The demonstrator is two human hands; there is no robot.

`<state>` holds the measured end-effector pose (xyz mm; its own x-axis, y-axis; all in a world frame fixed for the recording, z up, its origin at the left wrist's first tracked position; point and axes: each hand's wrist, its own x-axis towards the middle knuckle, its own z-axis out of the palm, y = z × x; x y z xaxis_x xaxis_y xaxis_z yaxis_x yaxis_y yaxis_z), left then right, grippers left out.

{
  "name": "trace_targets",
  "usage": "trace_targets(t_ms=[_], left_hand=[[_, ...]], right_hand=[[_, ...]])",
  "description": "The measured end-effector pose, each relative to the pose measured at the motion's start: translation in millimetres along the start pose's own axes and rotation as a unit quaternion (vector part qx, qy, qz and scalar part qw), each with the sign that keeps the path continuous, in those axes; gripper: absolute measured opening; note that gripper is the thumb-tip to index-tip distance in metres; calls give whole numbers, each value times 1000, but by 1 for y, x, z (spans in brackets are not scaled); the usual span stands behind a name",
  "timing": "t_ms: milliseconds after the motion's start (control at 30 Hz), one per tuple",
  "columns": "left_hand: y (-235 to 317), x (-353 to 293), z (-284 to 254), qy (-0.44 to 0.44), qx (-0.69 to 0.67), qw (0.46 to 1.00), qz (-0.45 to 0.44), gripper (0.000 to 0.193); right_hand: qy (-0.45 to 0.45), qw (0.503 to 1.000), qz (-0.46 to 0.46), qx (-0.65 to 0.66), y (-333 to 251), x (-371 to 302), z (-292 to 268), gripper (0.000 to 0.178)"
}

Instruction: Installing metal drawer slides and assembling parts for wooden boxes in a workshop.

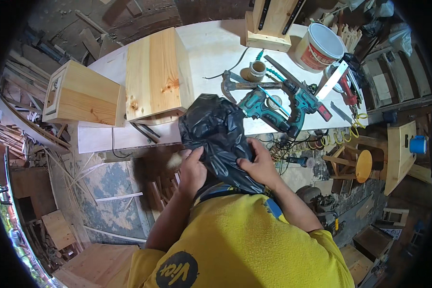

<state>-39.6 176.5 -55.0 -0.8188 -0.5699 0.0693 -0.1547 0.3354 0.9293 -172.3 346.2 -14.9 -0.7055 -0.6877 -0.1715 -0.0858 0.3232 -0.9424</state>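
Holding the black plastic bag [213,126]: before the yellow shirt [244,240], its far end at the near edge of the worktop [205,57].
Left hand [193,172]: fingers pinching the bag's left edge.
Right hand [261,165]: thumb uppermost, fingers grasping the right side.
Bag's progress: picked up, not set down; contents hidden, so what is left cannot be told.
Wooden box [154,77]: left of the bag, seemingly already assembled.
Teal drill [258,109]: right of the bag, near a hammer [237,86].

A head-worn fisheye looks down across the table [99,138].
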Motion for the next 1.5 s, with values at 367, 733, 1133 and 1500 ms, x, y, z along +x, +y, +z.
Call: trace_targets(t_ms=[367, 733, 1133, 1500], left_hand=[[36, 17, -28, 37, -399, 900, -171, 22], [8, 48, 9, -144, 24, 967, 210, 31], [-4, -14, 15, -132, -448, 843, -268, 30], [-17, 10, 23, -35, -552, 785, -280, 31]], right_hand=[[-35, 932, 79, 351, 66, -22, -78, 42], [-221, 901, 96, 360, 13, -32, -57, 47], [-246, 926, 90, 273, 15, -30, -40, 38], [-167, 981, 75, 66, 0, -12, -25, 30]])
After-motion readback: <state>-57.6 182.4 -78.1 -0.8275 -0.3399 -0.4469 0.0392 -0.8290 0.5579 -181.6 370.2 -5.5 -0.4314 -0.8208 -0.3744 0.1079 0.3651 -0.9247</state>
